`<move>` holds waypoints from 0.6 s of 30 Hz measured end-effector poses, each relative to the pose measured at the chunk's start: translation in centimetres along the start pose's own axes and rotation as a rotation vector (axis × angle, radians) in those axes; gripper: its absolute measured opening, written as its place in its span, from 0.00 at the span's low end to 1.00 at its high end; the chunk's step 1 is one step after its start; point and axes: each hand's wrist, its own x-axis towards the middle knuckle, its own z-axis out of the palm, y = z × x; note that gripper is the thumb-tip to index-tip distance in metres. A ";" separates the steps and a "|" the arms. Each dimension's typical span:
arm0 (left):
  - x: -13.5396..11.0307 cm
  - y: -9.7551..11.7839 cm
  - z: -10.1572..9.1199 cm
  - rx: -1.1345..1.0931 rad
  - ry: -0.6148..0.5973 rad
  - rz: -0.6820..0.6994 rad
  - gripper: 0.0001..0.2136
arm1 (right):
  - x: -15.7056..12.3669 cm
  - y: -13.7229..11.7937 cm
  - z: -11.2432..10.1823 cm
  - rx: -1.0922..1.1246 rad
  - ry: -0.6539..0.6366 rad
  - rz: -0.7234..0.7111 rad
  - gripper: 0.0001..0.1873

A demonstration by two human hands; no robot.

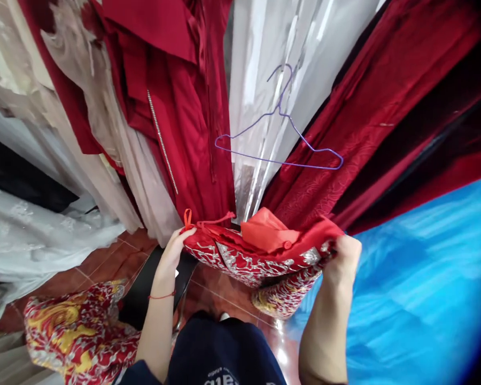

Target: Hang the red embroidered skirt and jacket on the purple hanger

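Stretched between my two hands is a red skirt [240, 262] with silver embroidery, its plain red waistband and lining turned toward me. My left hand [178, 239] pinches the left end of the waistband, close to a small orange-red loop [188, 217]. At the other end, my right hand [347, 252] is closed round the bunched edge of the cloth. A red tie string lies along the top edge near the left hand. Beyond the skirt, a purple wire hanger [278, 113] hangs with nothing on it.
Red gowns [172, 107] hang ahead, with white garments and clear covers between them. Pale dresses [32, 230] hang at left, bright blue fabric [420, 289] at right. A black chair [144, 294] stands on the tiled floor beside a red-and-gold embroidered garment [72, 331].
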 end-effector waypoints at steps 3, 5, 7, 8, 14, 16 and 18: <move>0.8 -0.8 2.6 0.074 -0.001 0.071 0.19 | 0.9 0.5 -1.8 -0.103 -0.060 0.195 0.33; 1.3 -1.5 4.7 0.119 -0.029 0.115 0.18 | 1.1 1.6 -3.0 -0.131 -0.065 0.309 0.33; 1.7 -2.1 6.7 0.167 -0.022 0.159 0.18 | 1.0 3.7 -4.1 -0.170 -0.051 0.392 0.31; 1.9 -2.5 7.5 0.199 -0.012 0.185 0.19 | 0.8 5.0 -4.5 -0.196 -0.046 0.425 0.29; 3.3 -3.8 11.1 0.365 -0.039 0.295 0.23 | -3.1 14.4 -4.8 -0.409 -0.069 0.367 0.21; 3.8 -3.9 11.9 0.376 -0.086 0.295 0.23 | -4.8 16.4 -3.9 -0.415 -0.103 0.374 0.20; 4.5 -3.7 12.4 0.383 -0.135 0.308 0.23 | -6.1 17.8 -2.8 -0.401 -0.168 0.405 0.20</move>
